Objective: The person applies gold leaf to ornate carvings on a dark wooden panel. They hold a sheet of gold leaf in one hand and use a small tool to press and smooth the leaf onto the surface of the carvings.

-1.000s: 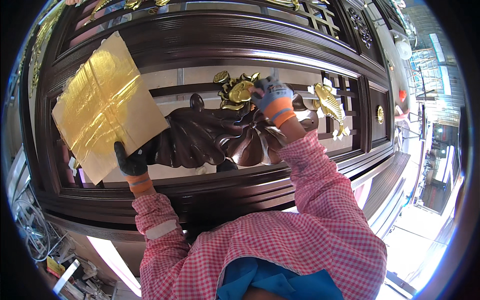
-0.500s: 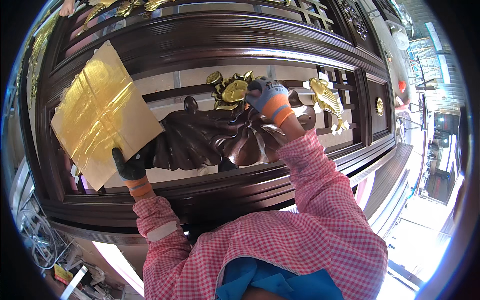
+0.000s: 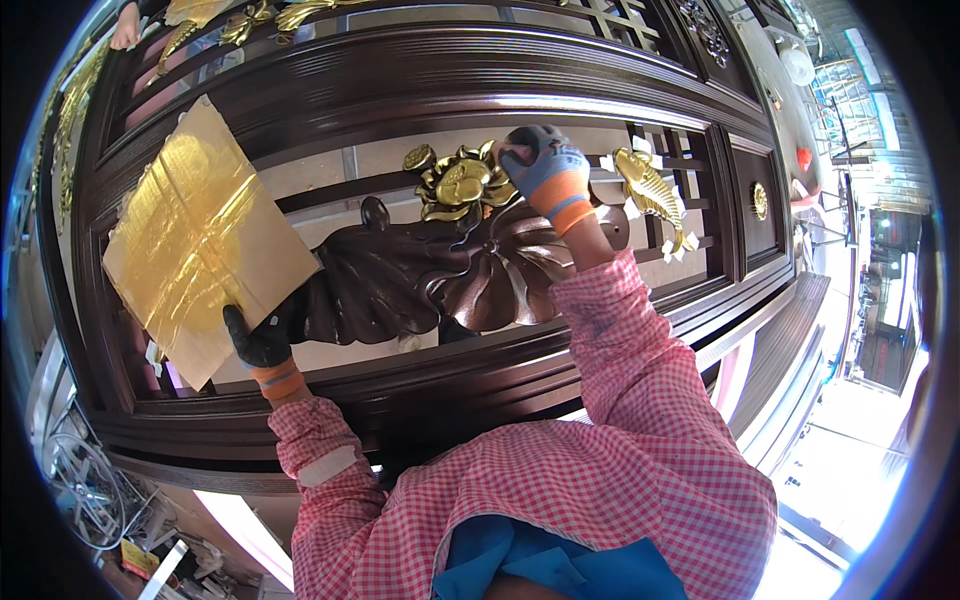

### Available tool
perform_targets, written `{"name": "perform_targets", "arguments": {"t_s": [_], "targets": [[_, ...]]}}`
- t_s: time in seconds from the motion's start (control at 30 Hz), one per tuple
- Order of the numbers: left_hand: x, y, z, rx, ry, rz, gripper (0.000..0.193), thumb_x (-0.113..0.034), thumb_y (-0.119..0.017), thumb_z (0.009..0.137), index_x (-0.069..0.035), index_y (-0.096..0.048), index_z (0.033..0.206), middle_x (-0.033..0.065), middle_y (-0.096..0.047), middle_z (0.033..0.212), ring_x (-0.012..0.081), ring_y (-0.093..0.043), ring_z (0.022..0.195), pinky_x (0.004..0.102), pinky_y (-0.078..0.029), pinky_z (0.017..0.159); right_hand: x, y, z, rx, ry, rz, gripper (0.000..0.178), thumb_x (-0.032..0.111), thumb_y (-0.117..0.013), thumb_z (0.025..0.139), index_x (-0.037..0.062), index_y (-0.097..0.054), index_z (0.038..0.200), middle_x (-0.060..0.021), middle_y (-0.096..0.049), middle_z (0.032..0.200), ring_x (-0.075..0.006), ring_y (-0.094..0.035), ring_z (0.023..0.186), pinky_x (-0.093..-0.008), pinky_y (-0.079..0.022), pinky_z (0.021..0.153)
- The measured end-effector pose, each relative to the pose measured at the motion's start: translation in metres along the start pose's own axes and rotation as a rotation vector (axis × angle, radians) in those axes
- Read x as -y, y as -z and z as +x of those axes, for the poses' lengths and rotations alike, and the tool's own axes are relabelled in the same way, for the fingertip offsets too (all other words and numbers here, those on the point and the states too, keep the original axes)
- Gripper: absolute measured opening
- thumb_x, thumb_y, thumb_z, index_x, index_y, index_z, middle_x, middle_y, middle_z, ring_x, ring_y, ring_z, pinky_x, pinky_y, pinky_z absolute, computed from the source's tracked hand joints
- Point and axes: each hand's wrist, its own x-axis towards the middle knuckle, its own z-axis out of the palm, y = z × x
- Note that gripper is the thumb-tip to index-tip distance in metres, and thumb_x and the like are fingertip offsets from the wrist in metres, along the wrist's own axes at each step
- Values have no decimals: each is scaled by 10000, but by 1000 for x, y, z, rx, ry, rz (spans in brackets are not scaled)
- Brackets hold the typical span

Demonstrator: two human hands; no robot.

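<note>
My left hand (image 3: 262,342), in a dark glove with an orange cuff, grips the lower edge of a cardboard sheet (image 3: 270,240) smeared with gold paint. My right hand (image 3: 546,172), in a grey-blue glove with an orange cuff, is curled at the upper right edge of a gold carved flower (image 3: 464,182). Anything inside those bent fingers is hidden. Below the flower spreads a dark brown carved leaf (image 3: 390,285) with deep folds, partly under my right forearm. A gold carved fish (image 3: 650,188) with white scraps around it lies to the right.
A dark brown frame (image 3: 400,75) with slats surrounds the carvings. More gold ornaments (image 3: 250,22) sit on the far panel, where another person's hand (image 3: 126,27) shows. A gold round boss (image 3: 759,201) is at the right. A spoked metal wheel (image 3: 85,490) stands lower left.
My right hand has moved slightly up and right, off the flower's middle to its edge, showing more of it. The cardboard has shifted slightly left in my left hand.
</note>
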Motion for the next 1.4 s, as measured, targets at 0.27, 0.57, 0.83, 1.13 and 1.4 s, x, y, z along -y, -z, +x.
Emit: {"name": "perform_targets", "arguments": {"t_s": [0.27,0.57,0.83,1.13,1.4], "targets": [[-13,-15,-1,-47,-39,53,524,-205,-645,932,27,-444,1357,209,-507,1341,338,-520,1197,500,-475,989,6,-20,-10,279,-26,-111,376,457,-625,827,158,-677,1049,-134,-654,1068,-331,-645,994,-438,-519,841],[18,24,2,22,-259,305,612,-56,-740,843,21,-437,1368,197,-513,1340,302,-544,1183,445,-447,1021,14,-14,-9,359,-23,-245,346,435,-603,852,163,-694,1047,-112,-656,1095,-305,-638,1015,-440,-516,847],[-27,-43,-3,-205,166,-195,537,-181,-631,939,22,-422,1389,187,-501,1361,302,-501,1227,460,-444,1031,16,-27,-23,281,-34,-227,355,423,-619,844,157,-694,1066,-111,-655,1107,-309,-641,1022,-458,-510,862],[-15,-34,-3,-189,107,-114,501,-193,-608,955,10,-438,1381,183,-472,1391,312,-477,1249,474,-435,1046,25,-2,-42,570,180,-209,433,423,-686,777,153,-649,1114,-106,-621,1136,-309,-606,1075,-418,-502,899],[5,1,-1,-29,-89,136,514,-88,-668,905,6,-452,1362,168,-474,1401,281,-469,1261,445,-426,1057,39,-11,-45,547,210,-271,385,406,-649,816,135,-638,1090,-115,-625,1102,-321,-606,1060,-419,-497,892]]}}
